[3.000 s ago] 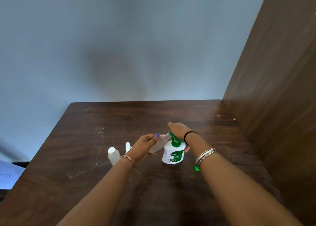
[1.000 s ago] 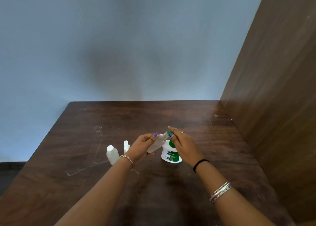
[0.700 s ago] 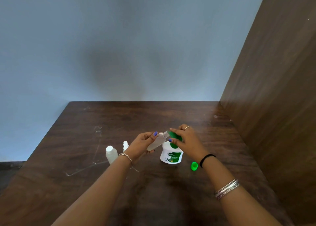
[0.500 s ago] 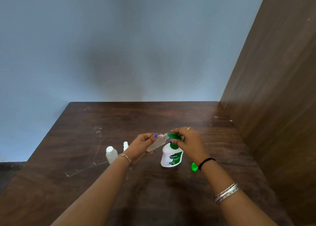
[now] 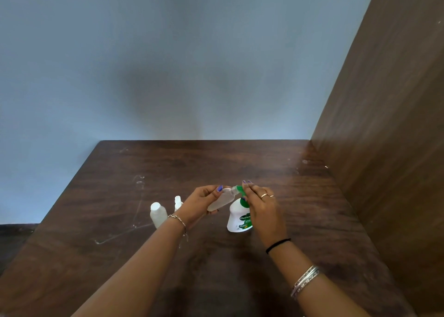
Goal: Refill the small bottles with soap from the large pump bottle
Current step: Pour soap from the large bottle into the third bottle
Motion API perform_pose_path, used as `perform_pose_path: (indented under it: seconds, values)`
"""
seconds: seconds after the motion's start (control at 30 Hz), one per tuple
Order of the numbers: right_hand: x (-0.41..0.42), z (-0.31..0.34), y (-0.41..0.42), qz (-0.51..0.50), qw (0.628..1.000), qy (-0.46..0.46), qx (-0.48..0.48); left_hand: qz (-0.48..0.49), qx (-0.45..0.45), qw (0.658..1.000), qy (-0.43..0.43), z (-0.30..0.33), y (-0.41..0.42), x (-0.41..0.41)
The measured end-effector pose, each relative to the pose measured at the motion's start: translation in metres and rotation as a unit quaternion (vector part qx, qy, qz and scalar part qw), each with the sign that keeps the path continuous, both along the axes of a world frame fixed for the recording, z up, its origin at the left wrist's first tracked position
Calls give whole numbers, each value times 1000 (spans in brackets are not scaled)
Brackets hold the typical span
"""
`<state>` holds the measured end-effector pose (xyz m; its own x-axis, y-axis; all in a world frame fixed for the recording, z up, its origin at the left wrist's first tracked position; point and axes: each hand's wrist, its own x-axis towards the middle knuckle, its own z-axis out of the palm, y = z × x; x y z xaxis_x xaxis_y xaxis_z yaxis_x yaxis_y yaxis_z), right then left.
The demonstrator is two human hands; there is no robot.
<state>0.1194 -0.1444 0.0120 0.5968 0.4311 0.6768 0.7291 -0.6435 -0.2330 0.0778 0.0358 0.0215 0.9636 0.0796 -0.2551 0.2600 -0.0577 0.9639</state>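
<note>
Tilted small bottle (image 5: 219, 201) at pump bottle (image 5: 239, 218) nozzle

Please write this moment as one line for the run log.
left hand: holds small bottle tilted to pump spout | right hand: on green pump head | pump bottle: upright on table | stage: filling

The white pump bottle (image 5: 237, 219) carries a green label reading "Dettol", its last letter partly hidden behind the right hand (image 5: 263, 211). The smaller print below that word is too blurred to read.

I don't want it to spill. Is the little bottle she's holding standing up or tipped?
Tipped. The little bottle slants in the left hand, mouth raised toward the green pump spout.
</note>
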Motion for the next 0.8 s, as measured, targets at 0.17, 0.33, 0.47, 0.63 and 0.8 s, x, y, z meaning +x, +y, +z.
perform_pose_path:
  seconds: [0.17,0.33,0.47,0.63,0.8]
  values:
    - [1,-1,5,6,999,12,38,9,-7,1000,5,1,0,-2]
    - [0,-6,3,13,998,49,41,-3,-13,1000,1,1,-4,-6]
    - [2,1,4,12,998,52,17,13,-21,1000,-7,3,-7,-9]
    - [7,7,3,20,999,48,11,6,-17,1000,-9,7,-3,-6]
    - [6,0,2,18,998,55,34,-5,-39,999,-21,8,-5,-7]
